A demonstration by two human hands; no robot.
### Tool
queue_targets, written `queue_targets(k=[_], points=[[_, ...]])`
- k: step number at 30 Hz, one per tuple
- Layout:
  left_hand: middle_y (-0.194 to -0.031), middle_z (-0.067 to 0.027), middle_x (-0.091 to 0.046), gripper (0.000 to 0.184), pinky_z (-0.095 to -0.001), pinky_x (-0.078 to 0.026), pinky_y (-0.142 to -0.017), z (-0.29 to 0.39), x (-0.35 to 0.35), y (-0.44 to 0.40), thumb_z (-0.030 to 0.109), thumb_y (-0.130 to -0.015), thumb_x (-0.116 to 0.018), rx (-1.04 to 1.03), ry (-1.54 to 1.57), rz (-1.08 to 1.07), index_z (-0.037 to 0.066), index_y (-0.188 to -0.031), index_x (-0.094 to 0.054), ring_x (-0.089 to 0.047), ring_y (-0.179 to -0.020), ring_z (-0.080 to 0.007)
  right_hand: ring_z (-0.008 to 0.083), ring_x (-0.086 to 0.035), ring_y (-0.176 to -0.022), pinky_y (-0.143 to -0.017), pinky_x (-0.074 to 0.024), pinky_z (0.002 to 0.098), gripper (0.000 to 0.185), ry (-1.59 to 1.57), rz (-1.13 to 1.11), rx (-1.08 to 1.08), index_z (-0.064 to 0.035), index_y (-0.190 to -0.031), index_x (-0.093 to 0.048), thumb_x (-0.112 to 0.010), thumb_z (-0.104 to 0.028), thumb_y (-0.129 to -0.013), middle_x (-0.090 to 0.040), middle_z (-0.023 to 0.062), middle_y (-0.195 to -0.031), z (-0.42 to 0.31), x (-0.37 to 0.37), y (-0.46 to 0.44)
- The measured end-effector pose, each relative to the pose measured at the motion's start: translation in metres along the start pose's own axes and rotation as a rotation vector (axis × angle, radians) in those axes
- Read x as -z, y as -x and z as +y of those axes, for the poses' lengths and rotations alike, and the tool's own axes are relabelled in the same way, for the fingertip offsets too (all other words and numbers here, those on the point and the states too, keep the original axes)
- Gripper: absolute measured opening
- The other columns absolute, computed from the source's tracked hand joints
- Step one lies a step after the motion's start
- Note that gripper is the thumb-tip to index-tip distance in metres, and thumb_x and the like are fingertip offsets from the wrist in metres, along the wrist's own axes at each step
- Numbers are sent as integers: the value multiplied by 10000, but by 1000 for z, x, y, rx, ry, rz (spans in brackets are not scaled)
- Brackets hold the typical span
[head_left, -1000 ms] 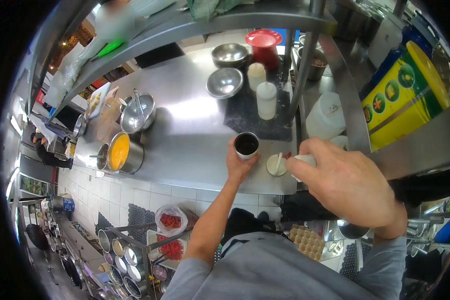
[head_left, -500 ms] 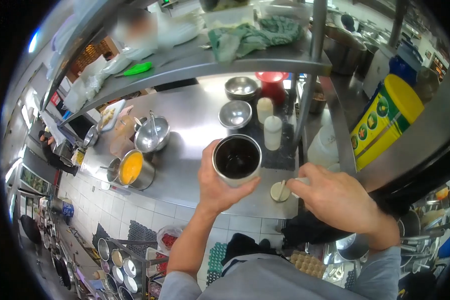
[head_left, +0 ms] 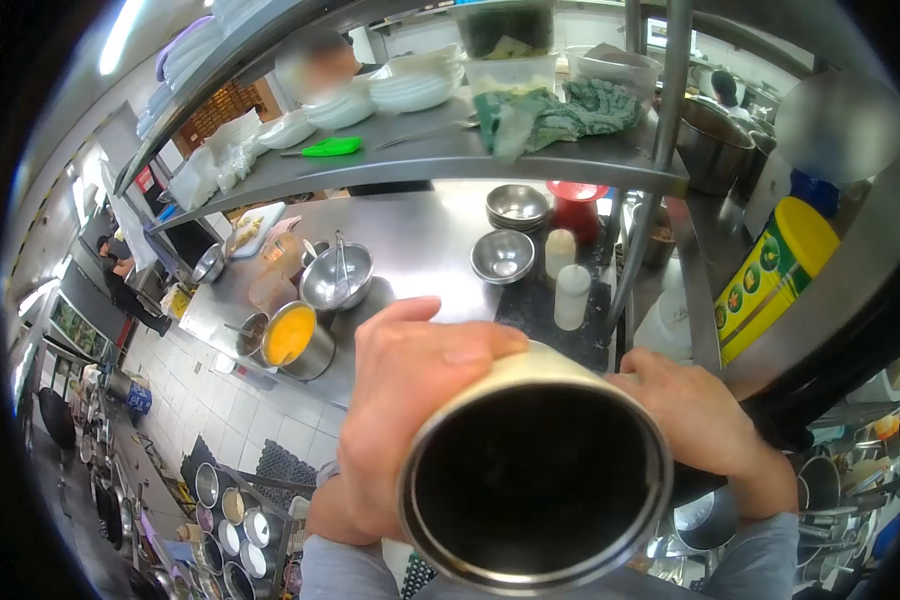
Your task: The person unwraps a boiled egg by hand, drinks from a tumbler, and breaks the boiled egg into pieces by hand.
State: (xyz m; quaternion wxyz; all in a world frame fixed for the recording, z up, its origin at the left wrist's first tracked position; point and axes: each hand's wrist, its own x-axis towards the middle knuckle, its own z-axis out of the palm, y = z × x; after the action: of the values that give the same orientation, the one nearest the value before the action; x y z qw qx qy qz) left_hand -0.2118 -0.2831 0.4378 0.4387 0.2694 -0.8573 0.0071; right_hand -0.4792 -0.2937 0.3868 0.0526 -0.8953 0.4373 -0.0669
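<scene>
Close to the camera, a cream-coloured can with a metal rim is tilted so its dark inside faces me. My left hand is wrapped round the can's upper left side. Beyond the can's right side is my right hand, its fingers curled; the can hides the fingertips and whatever they may hold. On the counter behind the can stand two pale squeeze bottles. A steel bowl sits to their left. The can covers the near part of the counter.
A steel shelf with white dishes and a green cloth crosses above the counter. At left are a pot of orange liquid and a mixing bowl. A yellow-green tub stands right. A person is far left.
My left hand has brought the can up close to the camera and tipped its mouth towards me. The pale object seen in my right hand and the round pale piece below it are now hidden.
</scene>
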Motion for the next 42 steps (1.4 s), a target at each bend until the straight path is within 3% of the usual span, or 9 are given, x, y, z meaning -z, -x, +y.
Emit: queue_targets(k=[4,11,16,21,26,32,34,38,42], points=[[-975,-179,-670,442,-481,-437,-864,22,-38,-5,195,-793,-712,-75,110,442,19,-1146,-514,-644,-834,-279,336,-617,-861,-727,-512,408,288,0,-68,-47,-85,-1081,-563,-574,-227,-831,-549,134,-995,0,0,-1],[-847,-70,-586,479,-509,-413,-929,53,-31,-14,262,-853,-647,56,-185,374,173,-1219,-350,-579,-752,-208,327,-613,-825,-675,-523,405,228,-21,7,11,-70,-1009,-558,-549,-32,-784,-525,140,-948,1,-2,0],[-890,-34,-569,459,-502,-418,-949,61,-42,-15,244,-844,-649,106,-226,422,186,-1208,-376,-564,-764,-192,330,-611,-837,-696,-519,407,234,-15,9,17,-74,-1013,-557,-553,-33,-783,-525,142,-955,3,-3,-1],[-923,-76,-635,360,-468,-470,-880,49,-38,-29,323,-898,-579,-218,-96,466,202,-1196,-417,-610,-782,-211,330,-609,-839,-690,-518,407,222,-32,6,8,-74,-1006,-556,-549,-38,-786,-524,142,-951,1,-1,0],[-909,-75,-632,338,-474,-471,-861,57,-53,-35,375,-919,-525,-206,-56,645,235,-1192,-383,-600,-759,-206,328,-614,-829,-675,-519,406,202,-70,18,9,-77,-996,-556,-541,-48,-798,-524,140,-948,3,0,0],[-909,-37,-583,263,-486,-426,-948,89,19,-16,289,-894,-563,211,-176,98,181,-1113,-466,-569,-793,-190,316,-620,-823,-675,-530,399,226,-106,47,16,-79,-1023,-557,-540,-51,-800,-525,134,-946,4,-1,1],[-911,-35,-584,250,-490,-424,-955,91,20,-16,288,-899,-555,269,-190,92,188,-1112,-470,-570,-799,-190,317,-620,-830,-678,-534,394,232,-116,37,12,-79,-1030,-558,-540,-51,-800,-527,133,-949,3,1,1],[-920,-57,-624,256,-503,-452,-922,93,-37,-22,359,-946,-482,173,-132,517,262,-1175,-421,-603,-806,-202,319,-622,-836,-668,-538,387,233,-131,35,16,-80,-1029,-559,-545,-51,-799,-530,132,-956,3,2,1],[-898,-75,-635,292,-488,-477,-888,65,-44,-16,402,-953,-473,-58,-126,588,235,-1186,-413,-616,-795,-204,314,-623,-845,-668,-539,388,234,-88,20,23,-79,-1030,-558,-548,-53,-798,-532,132,-962,3,6,2]])
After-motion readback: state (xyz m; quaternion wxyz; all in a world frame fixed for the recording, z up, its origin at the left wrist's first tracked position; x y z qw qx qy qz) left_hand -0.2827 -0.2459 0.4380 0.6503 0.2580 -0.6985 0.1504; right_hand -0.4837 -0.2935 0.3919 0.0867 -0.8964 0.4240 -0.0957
